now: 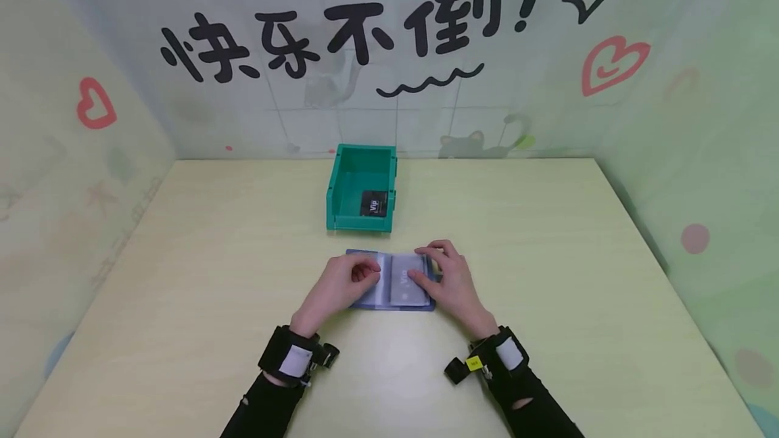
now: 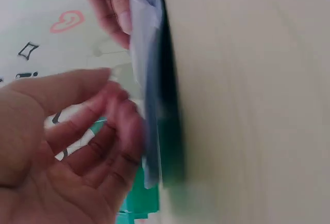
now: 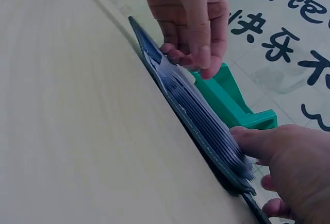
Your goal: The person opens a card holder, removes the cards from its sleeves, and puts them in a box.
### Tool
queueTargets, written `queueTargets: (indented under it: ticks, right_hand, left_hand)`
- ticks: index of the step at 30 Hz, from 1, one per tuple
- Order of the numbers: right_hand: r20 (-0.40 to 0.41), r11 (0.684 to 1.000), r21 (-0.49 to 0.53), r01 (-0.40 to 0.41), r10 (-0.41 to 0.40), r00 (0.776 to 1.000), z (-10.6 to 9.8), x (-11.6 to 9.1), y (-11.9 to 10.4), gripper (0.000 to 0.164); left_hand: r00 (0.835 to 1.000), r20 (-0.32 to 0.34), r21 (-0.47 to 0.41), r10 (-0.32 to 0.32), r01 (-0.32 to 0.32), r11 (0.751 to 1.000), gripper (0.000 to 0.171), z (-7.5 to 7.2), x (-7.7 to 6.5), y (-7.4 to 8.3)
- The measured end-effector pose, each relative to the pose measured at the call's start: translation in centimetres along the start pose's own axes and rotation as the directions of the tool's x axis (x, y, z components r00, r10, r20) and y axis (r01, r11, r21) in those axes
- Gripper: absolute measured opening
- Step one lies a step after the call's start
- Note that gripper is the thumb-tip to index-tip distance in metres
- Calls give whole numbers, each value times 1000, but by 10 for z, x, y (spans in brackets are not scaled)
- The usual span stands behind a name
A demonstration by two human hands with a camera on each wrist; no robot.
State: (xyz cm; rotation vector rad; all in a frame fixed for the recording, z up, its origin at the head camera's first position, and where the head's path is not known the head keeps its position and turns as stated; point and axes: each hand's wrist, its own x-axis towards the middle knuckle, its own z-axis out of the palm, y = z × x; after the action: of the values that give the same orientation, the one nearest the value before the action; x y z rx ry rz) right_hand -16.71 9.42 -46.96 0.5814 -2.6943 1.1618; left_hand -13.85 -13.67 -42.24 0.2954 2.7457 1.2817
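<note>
A blue card holder (image 1: 383, 299) with clear plastic sleeves lies spread open on the table. A pale card marked "Vip" shows through the sleeves (image 1: 404, 293) on its right half. My right hand (image 1: 453, 282) holds that half, its thumb (image 3: 252, 141) on the sleeve edges and its fingers round the outer edge of the cover. My left hand (image 1: 347, 282) is over the left half, partly hiding it. In the left wrist view its fingers (image 2: 129, 126) curl in toward the thumb (image 2: 72, 87), and nothing shows between the tips.
Just beyond the card holder stands a green bin (image 1: 359, 223), its low front toward me. Inside it lies a black "Vip" card (image 1: 374, 203). The pale wooden table (image 1: 243, 235) meets printed cloth walls (image 1: 700, 154) at the back and both sides.
</note>
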Motion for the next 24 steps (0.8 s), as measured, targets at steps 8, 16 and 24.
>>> queueTargets:
  ticks: [8, 16, 24]
  right_hand:
    - [-20, 1000, 15, -17, 18, 1000, -1, 6, -9, 22]
    - [-77, 991, 130, 36, -26, 997, 3, 5, -13, 11]
    - [-32, 955, 281, 92, -86, 996, 10, 0, -7, 17]
  left_hand:
    - [997, 67, -50, -46, 50, 998, 22, 4, -2, -12]
    - [996, 72, -116, -54, 62, 991, 21, 5, 1, -17]
    - [998, 14, -107, -57, 58, 993, 20, 8, 1, -23]
